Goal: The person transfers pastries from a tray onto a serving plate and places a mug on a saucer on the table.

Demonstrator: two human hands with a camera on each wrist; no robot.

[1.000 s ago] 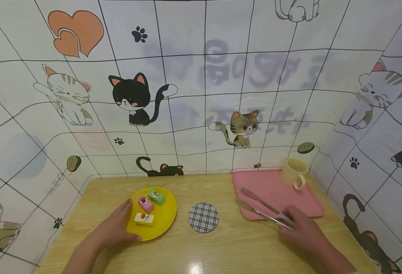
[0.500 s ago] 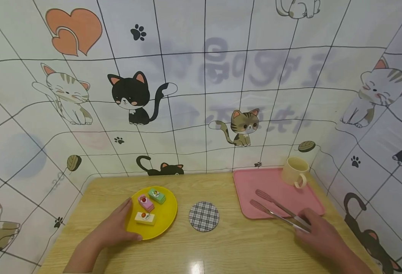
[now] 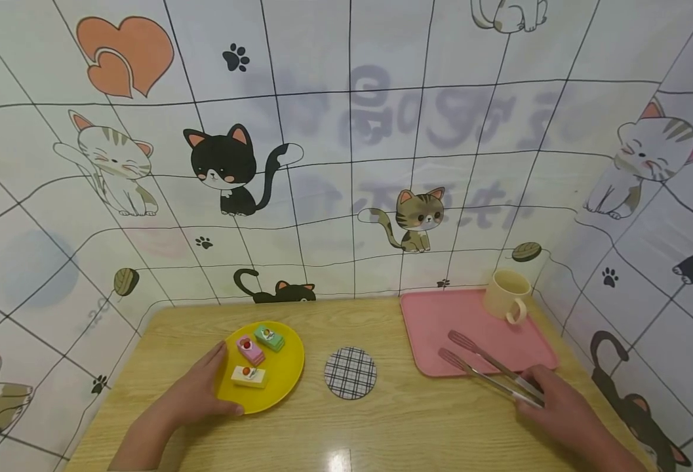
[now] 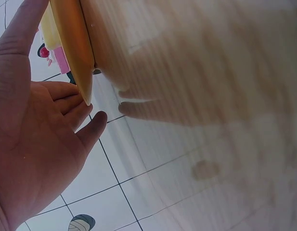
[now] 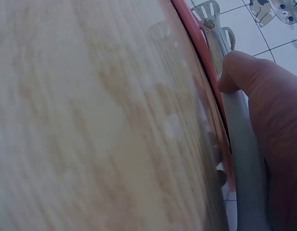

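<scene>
On the left, a round yellow plate (image 3: 284, 373) carries three small toy cake slices: a green one (image 3: 269, 337), a pink one (image 3: 250, 350) and a cream one (image 3: 248, 376). My left hand (image 3: 195, 387) holds the plate's left edge, thumb at the near rim and fingers along the far-left side; the left wrist view shows the fingers (image 4: 73, 103) bent around the rim. In my right hand (image 3: 564, 410) is a pair of metal tongs (image 3: 490, 366), gripped by the handle end. The tongs' slotted tips are spread apart with nothing between them, over the pink tray (image 3: 440, 321).
A pale yellow mug (image 3: 504, 295) stands at the tray's back right corner. Between plate and tray lies a round plaid coaster (image 3: 350, 373). A white wall covering with cat drawings (image 3: 334, 151) rises directly behind and beside the wooden table (image 3: 370, 432).
My right hand has drawn the tongs to the right and slightly nearer, their tips moving from the tray's left edge to over its front part. The left hand and plate have stayed put.
</scene>
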